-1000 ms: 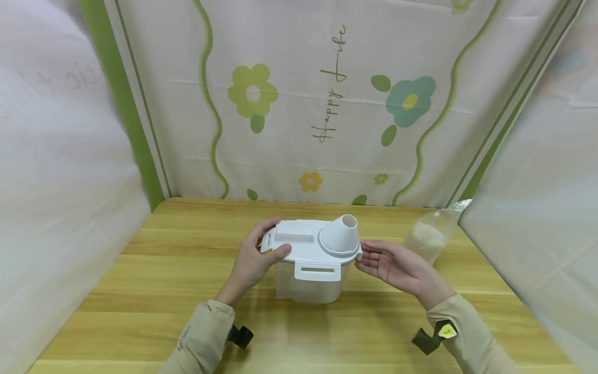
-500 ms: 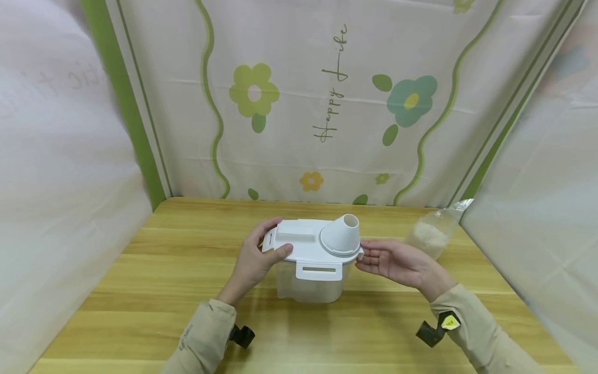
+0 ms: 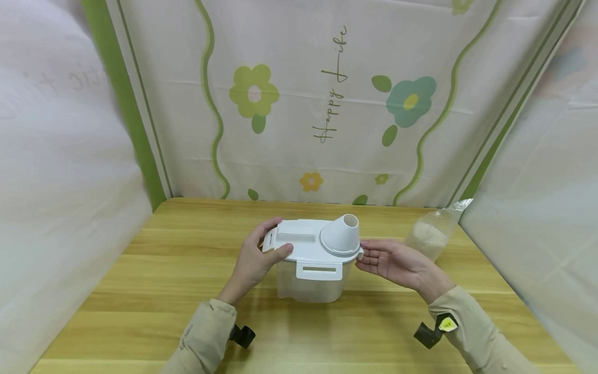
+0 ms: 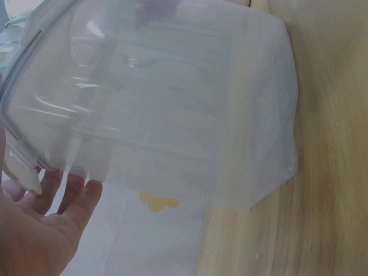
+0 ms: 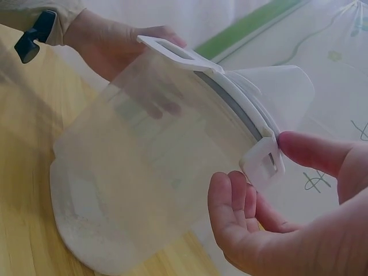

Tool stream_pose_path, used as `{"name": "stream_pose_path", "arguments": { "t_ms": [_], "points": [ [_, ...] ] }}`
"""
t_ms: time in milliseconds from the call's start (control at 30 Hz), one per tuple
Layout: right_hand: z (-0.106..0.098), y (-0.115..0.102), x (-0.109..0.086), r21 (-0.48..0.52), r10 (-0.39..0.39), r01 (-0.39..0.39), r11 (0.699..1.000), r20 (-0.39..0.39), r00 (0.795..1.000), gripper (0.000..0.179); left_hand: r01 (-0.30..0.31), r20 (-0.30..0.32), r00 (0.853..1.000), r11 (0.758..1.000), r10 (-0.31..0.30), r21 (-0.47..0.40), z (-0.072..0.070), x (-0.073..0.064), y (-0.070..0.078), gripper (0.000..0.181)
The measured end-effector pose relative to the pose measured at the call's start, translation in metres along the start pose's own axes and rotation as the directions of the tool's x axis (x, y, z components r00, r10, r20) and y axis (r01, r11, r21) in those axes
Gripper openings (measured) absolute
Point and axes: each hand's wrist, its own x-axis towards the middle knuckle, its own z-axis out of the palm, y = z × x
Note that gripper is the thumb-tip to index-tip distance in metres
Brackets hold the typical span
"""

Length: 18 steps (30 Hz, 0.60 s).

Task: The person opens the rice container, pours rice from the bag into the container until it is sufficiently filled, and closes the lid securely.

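Note:
A frosted, see-through storage container (image 3: 310, 289) stands on the table beneath a white lid (image 3: 303, 253). A white cone-shaped spout (image 3: 337, 238) rises from the lid's right end, its round mouth uncovered. At the left end my left hand (image 3: 251, 266) grips the container, thumb on top of the lid and fingers at the far side. My right hand (image 3: 397, 266) pinches the clip (image 5: 253, 163) at the right end; in the right wrist view the thumb presses at its top and the index finger lies under it. The front clip (image 3: 319, 277) sticks outward, not folded down.
Behind my right hand, a clear plastic bag (image 3: 430, 238) of pale grainy stuff leans at the table's back right. The wooden table (image 3: 154, 280) is walled by printed fabric (image 3: 289, 150) at the back and by pale sheets at both sides.
Only my right forearm and wrist have shifted slightly. Both hands keep their places on the container, which stays where it was.

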Motion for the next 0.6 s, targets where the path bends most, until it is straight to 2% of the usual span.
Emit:
{"name": "stream_pose_path", "arguments": {
  "t_ms": [600],
  "points": [
    [-0.0009,-0.0004,0.0011,0.045,0.009,-0.009,0.999,-0.005,1.0,0.016,0.003,-0.002,1.0,1.0,-0.003,0.001,0.0013,0.0,0.0001,0.066]
  ]
}}
